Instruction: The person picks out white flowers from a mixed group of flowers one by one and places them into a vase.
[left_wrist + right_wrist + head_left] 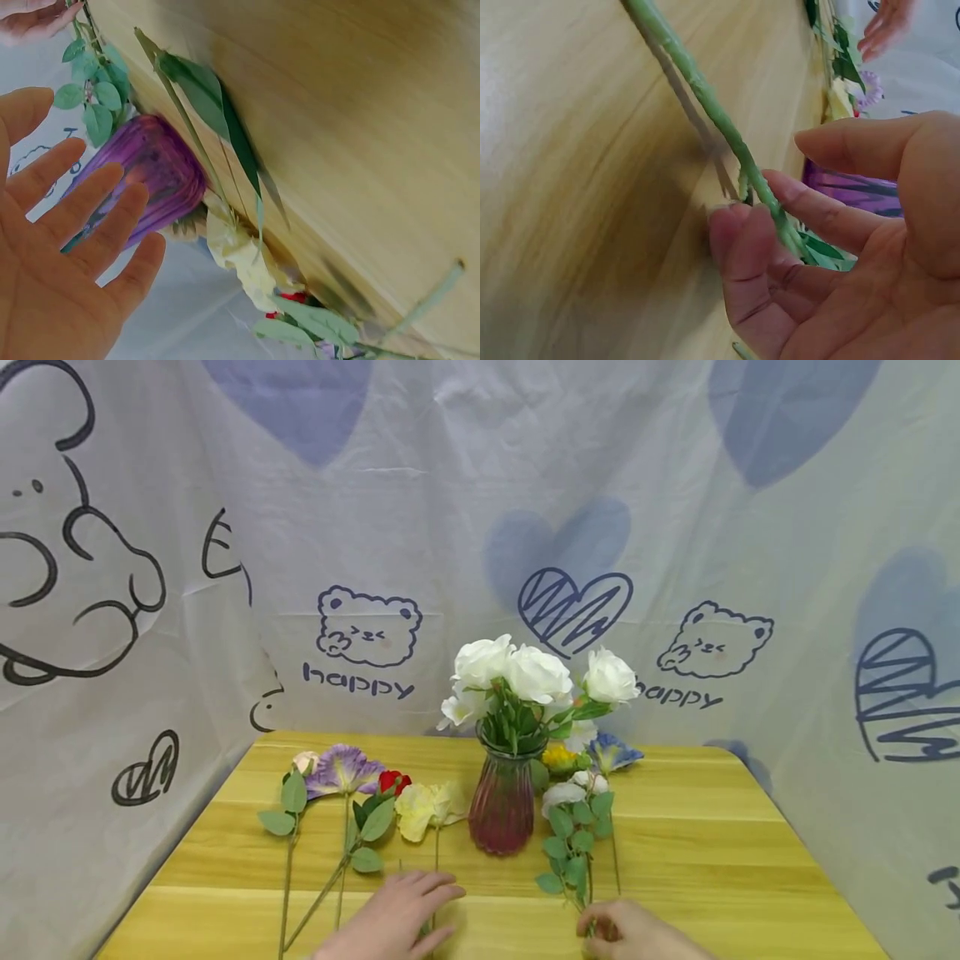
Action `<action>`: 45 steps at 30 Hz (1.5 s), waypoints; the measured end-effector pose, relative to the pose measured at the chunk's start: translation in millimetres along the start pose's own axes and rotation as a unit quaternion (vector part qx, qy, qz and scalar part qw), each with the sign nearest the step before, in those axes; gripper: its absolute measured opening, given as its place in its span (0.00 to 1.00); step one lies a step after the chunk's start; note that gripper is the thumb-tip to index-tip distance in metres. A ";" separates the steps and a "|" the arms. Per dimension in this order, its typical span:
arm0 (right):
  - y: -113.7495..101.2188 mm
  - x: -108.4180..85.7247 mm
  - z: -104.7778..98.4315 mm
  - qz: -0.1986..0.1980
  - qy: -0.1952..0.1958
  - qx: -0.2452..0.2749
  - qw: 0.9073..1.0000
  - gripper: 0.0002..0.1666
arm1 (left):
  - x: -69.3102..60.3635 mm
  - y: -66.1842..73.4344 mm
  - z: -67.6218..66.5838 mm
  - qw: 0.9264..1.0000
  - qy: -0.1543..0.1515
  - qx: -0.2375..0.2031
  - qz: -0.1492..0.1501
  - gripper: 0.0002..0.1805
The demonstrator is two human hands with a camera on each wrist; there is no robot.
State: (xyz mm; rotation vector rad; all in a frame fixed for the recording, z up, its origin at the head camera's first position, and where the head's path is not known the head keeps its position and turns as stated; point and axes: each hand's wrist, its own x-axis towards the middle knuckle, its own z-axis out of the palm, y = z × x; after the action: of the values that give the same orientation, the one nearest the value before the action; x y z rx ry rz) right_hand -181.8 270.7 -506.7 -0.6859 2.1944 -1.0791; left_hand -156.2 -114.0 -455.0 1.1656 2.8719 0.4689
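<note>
In the head view, my left hand (408, 914) hovers over the stem of a yellow flower (431, 808), its fingers spread and holding nothing. My right hand (626, 931) is at the lower stem (724, 124) of a white flower with round green leaves (573, 847). In the right wrist view, the fingers curl about this green stem while the thumb stays apart from it. Between the hands stands a ribbed purple-red glass vase (502, 810), holding several white roses (536, 672).
At the left lie a purple flower (347, 770), a red rose (393, 782) and a pale pink bloom (305, 762). A blue flower (611, 752) and a yellow bloom (558, 757) lie right of the vase on the wooden table (720, 860). A printed cloth (420, 527) hangs behind.
</note>
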 end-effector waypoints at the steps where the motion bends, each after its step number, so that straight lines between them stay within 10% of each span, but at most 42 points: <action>1: 2.8 1.1 2.0 -0.001 0.008 0.010 1.000 0.15 | 1.5 1.0 0.9 1.000 -0.006 -0.003 -0.001 0.22; 8: 60.7 16.8 1.8 -0.007 0.027 0.051 0.998 0.10 | 9.1 6.4 11.4 1.000 -0.021 -0.017 0.012 0.23; 16: -12.3 -22.5 -2.5 0.011 0.077 0.084 0.993 0.14 | 13.0 7.4 17.6 0.999 -0.035 -0.021 0.020 0.23; 25: -28.7 -38.7 -10.9 0.079 0.136 0.212 0.965 0.23 | 22.4 12.1 21.7 0.997 -0.066 -0.035 0.023 0.24; 33: -28.8 -22.5 -6.9 0.109 0.116 0.367 0.916 0.31 | 29.6 17.5 24.3 0.997 -0.059 -0.018 0.053 0.25; 42: -17.6 -3.7 -6.7 0.037 0.032 0.454 0.889 0.10 | 32.0 19.7 22.9 0.996 -0.060 -0.030 0.054 0.26; 45: -18.3 1.0 -3.4 0.057 0.051 0.431 0.899 0.11 | 32.2 20.5 22.6 0.996 -0.057 -0.031 0.055 0.26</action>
State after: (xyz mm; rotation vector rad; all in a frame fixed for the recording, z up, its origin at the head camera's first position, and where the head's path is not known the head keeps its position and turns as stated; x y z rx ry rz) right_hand -181.5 261.9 -490.2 -0.0941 1.5396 -1.8492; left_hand -162.9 -72.0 -467.5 1.3014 2.6883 0.4750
